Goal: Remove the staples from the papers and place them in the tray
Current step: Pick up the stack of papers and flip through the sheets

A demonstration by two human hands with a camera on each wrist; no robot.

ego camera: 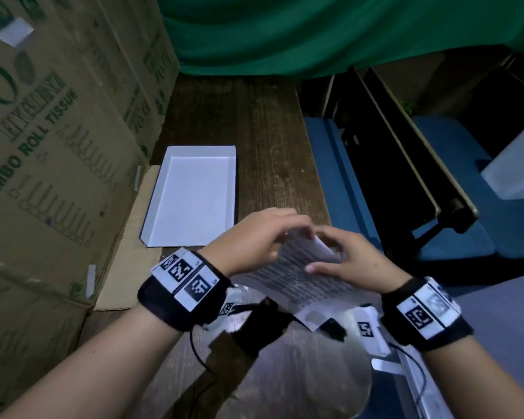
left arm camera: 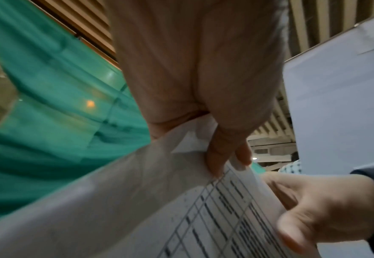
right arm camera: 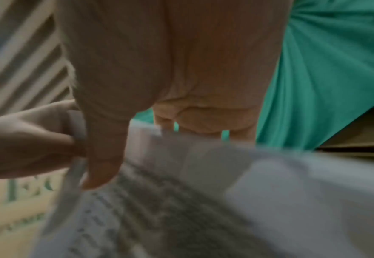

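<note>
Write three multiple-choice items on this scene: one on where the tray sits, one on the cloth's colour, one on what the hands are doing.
1. Where is the white tray?
A. on the wooden table beside the cardboard boxes
B. on the blue seat
C. in the person's lap

2. What colour is the hanging cloth?
A. red
B. green
C. yellow

3. What are the left hand and right hand doing?
A. resting flat on the table
B. both holding the printed papers
C. lifting the tray

Key: 1 A, the tray lies on the table next to the boxes; 2 B, the cloth is plainly green; 3 B, fingers of both hands grip the sheets.

White tray point(ego camera: 194, 195) – papers point(ego camera: 303, 276) white, black-ruled table print – green curtain point(ego camera: 315, 31)
</note>
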